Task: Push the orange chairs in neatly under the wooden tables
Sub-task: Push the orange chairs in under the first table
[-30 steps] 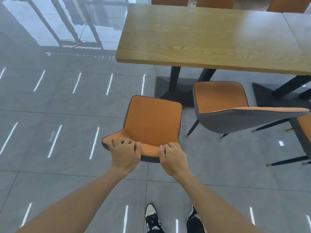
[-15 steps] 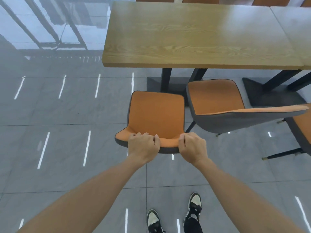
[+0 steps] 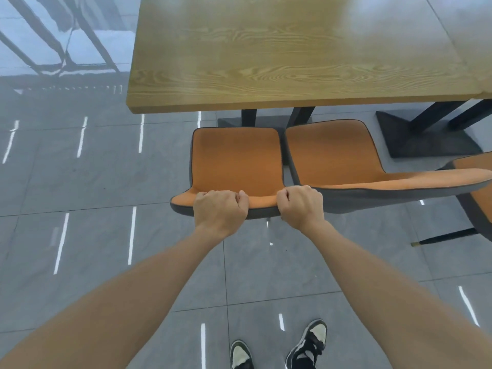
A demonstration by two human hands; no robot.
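Observation:
An orange chair (image 3: 235,158) with a grey shell stands in front of the wooden table (image 3: 287,51), its seat front close to the table's near edge. My left hand (image 3: 219,207) grips the top of its backrest, fingers curled over the rim. My right hand (image 3: 300,205) grips the same rim at its right end. A second orange chair (image 3: 335,153) stands right beside it on the right, its backrest stretching off to the right. Both seats lie fully in view, outside the tabletop.
A third orange chair (image 3: 479,187) shows at the right edge, with a dark leg near the floor. Black table bases (image 3: 423,137) sit under the tables. A second tabletop (image 3: 471,30) adjoins on the right. Grey tiled floor (image 3: 80,182) spreads to the left. My shoes (image 3: 274,347) are below.
Both hands have pushed the chair forward toward the table and to the right. It now stands square beside the second chair, and I have stepped closer.

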